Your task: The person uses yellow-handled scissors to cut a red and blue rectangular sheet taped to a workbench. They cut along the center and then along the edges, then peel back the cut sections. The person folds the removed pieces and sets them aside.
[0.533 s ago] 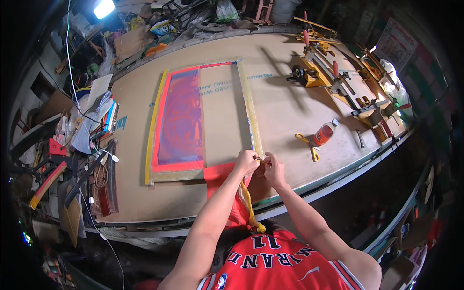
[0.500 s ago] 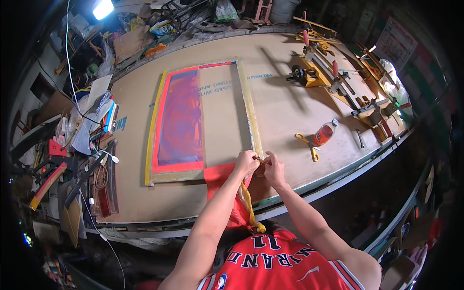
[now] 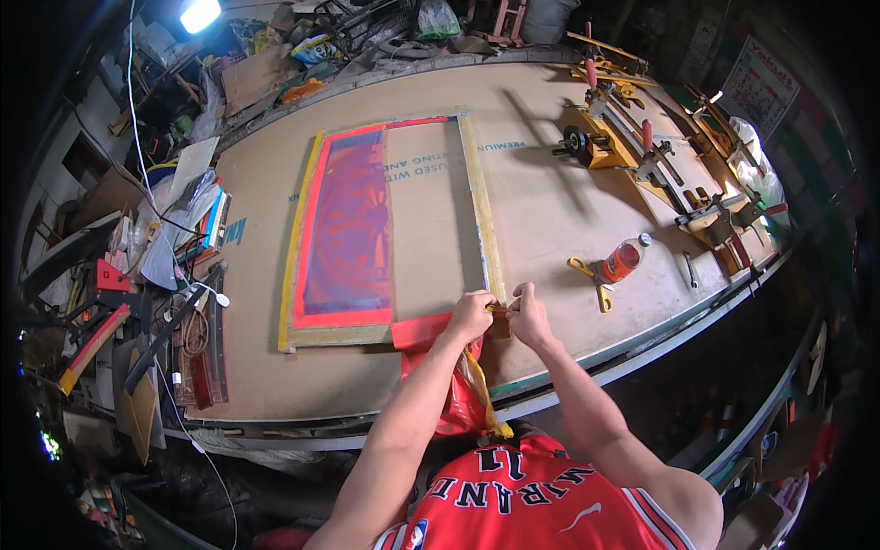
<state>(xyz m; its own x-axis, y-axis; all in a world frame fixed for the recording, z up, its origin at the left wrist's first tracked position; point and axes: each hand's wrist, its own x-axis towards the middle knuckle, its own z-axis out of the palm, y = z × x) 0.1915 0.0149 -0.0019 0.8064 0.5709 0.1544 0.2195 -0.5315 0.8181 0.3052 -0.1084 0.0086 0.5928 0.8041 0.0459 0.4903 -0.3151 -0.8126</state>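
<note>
A screen-printing frame lies flat on the board-topped table, bordered with yellow and red tape. Purple mesh covers its left half; the right half is open to the board beneath. At the frame's near right corner, my left hand is closed in a pinch on a short yellowish strip. My right hand, also closed, grips the strip's other end. Red sheeting hangs over the table edge below my left hand, with a crumpled yellow strip along it. The fingers hide the strip's ends.
Yellow-handled scissors lie beside a bottle of red drink, right of my hands. A wrench and a yellow clamp rig occupy the right side. Tools, papers and a white cable crowd the left edge.
My hands have drawn slightly apart, and more of the yellowish strip shows between them. The whole view has shifted a little; the frame and bottle lie where they were.
</note>
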